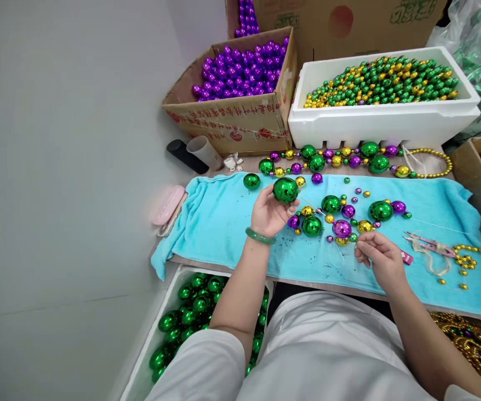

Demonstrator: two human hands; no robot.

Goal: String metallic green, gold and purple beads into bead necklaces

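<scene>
My left hand (271, 214), with a green bangle at its wrist, holds a large shiny green bead (285, 190) above the turquoise towel (219, 223). A thin pale string (310, 204) runs from that bead toward a cluster of beads. My right hand (380, 259) is closed in a pinch at the cluster's right side, its fingertips beside a small green bead (353, 238); what they grip is too small to make out. Between the hands lie a purple bead (342, 229), a gold bead (364, 226) and another large green bead (331, 204). A loose green bead (251, 181) rests farther left.
Behind the towel lies a beaded strand (336, 161). A cardboard box (232, 120) of purple beads and a white foam box (382, 125) of small beads stand beyond. Pink-handled pliers (430, 244) lie right. A white bin (151, 328) with green beads sits below left.
</scene>
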